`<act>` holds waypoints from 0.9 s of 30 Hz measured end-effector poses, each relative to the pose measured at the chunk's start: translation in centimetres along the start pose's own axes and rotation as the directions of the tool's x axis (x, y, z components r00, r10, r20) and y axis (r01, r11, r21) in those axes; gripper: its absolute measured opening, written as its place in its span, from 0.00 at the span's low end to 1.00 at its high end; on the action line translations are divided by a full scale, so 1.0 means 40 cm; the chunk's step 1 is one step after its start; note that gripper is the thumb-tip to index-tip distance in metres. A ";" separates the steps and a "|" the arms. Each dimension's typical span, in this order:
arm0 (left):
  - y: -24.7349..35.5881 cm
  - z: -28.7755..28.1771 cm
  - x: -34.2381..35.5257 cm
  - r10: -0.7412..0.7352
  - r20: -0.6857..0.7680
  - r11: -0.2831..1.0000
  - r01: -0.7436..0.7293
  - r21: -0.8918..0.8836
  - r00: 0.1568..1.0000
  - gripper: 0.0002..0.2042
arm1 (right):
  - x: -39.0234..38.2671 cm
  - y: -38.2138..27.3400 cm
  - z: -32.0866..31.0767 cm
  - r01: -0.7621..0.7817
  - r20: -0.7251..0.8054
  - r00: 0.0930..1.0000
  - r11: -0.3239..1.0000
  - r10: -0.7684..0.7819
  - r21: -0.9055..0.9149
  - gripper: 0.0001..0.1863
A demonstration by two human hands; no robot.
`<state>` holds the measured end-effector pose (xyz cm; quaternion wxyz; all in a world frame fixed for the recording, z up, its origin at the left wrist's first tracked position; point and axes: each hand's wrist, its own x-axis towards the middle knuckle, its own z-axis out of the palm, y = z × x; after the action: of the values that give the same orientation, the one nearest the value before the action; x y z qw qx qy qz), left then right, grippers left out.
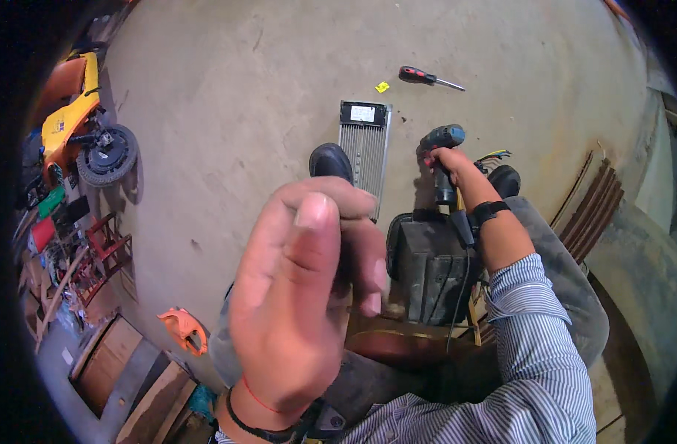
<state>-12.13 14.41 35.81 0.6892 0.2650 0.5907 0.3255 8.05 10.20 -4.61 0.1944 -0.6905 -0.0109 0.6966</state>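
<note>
Left hand (298,281): raised close to the camera, fingers curled and thumb folded in, making a narrow curl; I cannot tell whether something small sits inside.
Finned unit (369,152): on the floor beyond the left hand, beside the left shoe (330,161), partly hidden by the fingers; its flat shape probably lets it lie steady there.
Screwdriver (431,78): on the floor beyond both hands, well apart from them, perhaps laid aside to keep the space between the feet free.
Box (420,259): between the legs, right of the left hand and nearer the body than the right; the legs probably keep it within reach.
Drill (442,138): in the right hand, beyond the box.
Right hand (450,162): wrapped around the drill, a grip that likely gives steady control.
</note>
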 end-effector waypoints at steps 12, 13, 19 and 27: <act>-0.018 0.004 0.013 -0.017 0.040 0.996 0.020 -0.083 0.999 0.11 | 0.090 0.155 0.003 -0.091 0.100 0.994 0.884 0.051 0.458 0.08; -0.016 0.011 0.018 -0.021 0.072 0.996 0.027 -0.083 0.997 0.11 | 0.109 0.186 -0.020 -0.082 0.074 0.996 0.861 0.052 0.501 0.07; -0.018 -0.006 0.005 -0.045 0.049 0.998 0.047 -0.030 0.998 0.11 | 0.054 0.145 0.086 0.033 0.016 0.999 0.909 -0.044 0.415 0.13; -0.050 0.017 0.044 0.009 -0.085 0.999 -0.005 0.045 0.996 0.08 | 0.051 0.060 0.096 0.073 -0.034 0.997 0.954 -0.066 0.289 0.12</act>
<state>-11.03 14.47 33.30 0.6561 0.2682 0.6259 0.3254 3.77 9.54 -7.09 0.3182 -0.6619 0.0693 0.6752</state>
